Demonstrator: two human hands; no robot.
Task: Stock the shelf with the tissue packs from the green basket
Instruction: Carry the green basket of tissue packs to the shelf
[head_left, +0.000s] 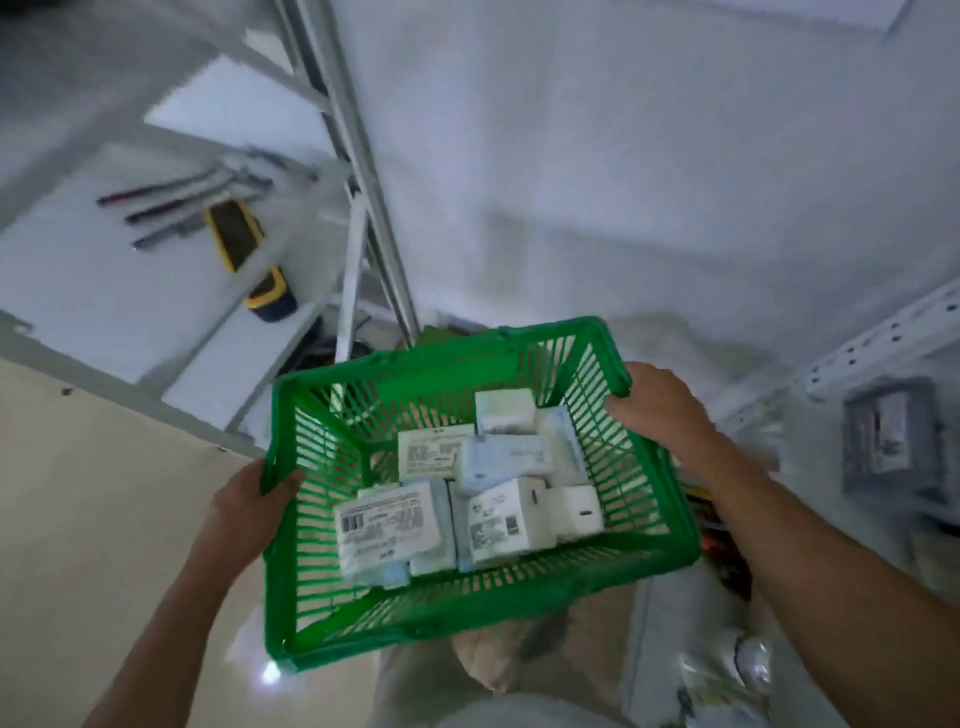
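Note:
I hold a green plastic basket (483, 618) in the air in front of me, tilted a little. My left hand (249, 506) grips its left rim and my right hand (662, 410) grips its right rim. Inside lie several white and pale blue tissue packs (498, 457), piled loosely across the bottom; one large pack (387, 525) shows a printed label with a barcode. A white metal shelf (130, 291) stands at the upper left, and a perforated white shelf upright (862, 348) rises at the right.
On the left shelf lie several pens (171, 200) and two yellow-edged devices (234, 234). A packaged item (888, 441) sits on the right shelf. Beige floor (93, 493) spreads at the lower left. Cluttered bags (727, 675) lie at the lower right.

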